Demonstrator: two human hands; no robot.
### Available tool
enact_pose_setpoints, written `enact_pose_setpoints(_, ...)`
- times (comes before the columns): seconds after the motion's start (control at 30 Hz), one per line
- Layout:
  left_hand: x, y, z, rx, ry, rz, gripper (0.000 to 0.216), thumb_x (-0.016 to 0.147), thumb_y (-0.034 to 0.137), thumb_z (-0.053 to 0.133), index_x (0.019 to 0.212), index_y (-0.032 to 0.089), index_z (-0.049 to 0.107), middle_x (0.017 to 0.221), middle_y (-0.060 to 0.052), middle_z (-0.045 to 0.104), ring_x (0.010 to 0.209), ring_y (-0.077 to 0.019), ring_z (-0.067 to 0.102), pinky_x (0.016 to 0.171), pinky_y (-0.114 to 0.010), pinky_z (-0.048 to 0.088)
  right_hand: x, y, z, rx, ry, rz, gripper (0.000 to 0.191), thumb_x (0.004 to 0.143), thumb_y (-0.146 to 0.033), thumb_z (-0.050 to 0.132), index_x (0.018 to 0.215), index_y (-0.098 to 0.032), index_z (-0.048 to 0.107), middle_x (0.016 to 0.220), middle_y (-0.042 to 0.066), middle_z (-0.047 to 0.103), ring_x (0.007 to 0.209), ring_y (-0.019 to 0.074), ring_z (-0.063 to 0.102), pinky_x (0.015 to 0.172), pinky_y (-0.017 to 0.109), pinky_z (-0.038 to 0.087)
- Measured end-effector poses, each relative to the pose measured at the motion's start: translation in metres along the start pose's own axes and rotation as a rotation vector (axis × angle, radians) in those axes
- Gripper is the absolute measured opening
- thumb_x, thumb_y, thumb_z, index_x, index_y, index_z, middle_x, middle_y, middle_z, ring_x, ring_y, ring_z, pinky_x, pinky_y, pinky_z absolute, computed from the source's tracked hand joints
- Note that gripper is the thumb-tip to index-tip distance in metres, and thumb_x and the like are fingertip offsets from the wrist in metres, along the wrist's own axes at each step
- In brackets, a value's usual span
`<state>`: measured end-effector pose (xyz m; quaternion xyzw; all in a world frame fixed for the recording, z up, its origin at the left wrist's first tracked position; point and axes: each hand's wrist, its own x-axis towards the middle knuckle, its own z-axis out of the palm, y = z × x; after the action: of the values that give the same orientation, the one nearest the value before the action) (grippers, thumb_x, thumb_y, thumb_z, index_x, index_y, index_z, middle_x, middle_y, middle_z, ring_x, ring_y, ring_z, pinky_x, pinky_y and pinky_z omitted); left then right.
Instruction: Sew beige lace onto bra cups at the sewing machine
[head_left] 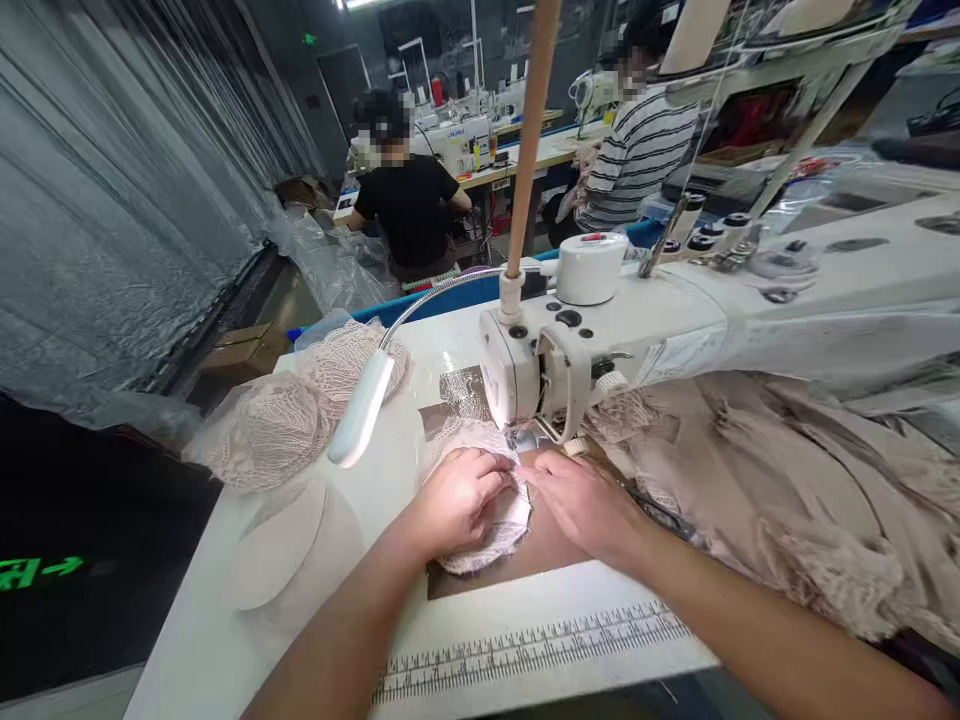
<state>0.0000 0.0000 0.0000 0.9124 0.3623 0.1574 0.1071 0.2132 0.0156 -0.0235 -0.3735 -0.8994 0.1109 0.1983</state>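
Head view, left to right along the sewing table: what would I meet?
Pale disc → lamp → left hand → right hand → fabric heap.

The lacy cloth looks rough, the sewing machine smooth and glossy, the pole matt wood.

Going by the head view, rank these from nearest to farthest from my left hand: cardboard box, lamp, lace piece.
1. Lace piece: right under the left hand.
2. Lamp: ahead and to the left.
3. Cardboard box: farther left, beyond the lamp.
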Motion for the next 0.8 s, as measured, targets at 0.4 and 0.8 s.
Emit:
enact_pose_setpoints(0.4,0.004,0.0008,-0.0013,0.06,0.008,-0.015,0.032,0.089,0.019,0.041,0.119,0.015,0.054,0.12,-0.01,0.06,0.104,-0.0229,0.056,0.086,-0.038,0.045,-0.0005,-0.0039,0.0007,-0.138,0.044,-0.018,0.036,0.084,-0.007,0.041,0.111,-0.015,0.065,0.076,0.005,0.055,0.068,0.0176,0.044,0.063,0.03,0.032)
enact_pose_setpoints(0.8,0.0085,-0.0058,0.0034,0.203,-0.01,-0.027,0.035,0.09,0.018,0.04,0.122,0.014,0.055,0.127,-0.01,0.057,0.091,-0.0225,0.055,0.078,-0.039,0.046,0.009,-0.0055,0.001,-0.197,0.026,0.026,0.032,0.085,-0.009,0.044,0.108,-0.015,0.066,0.077,0.005,0.058,0.062,0.0148,0.047,0.058,0.028,0.032)
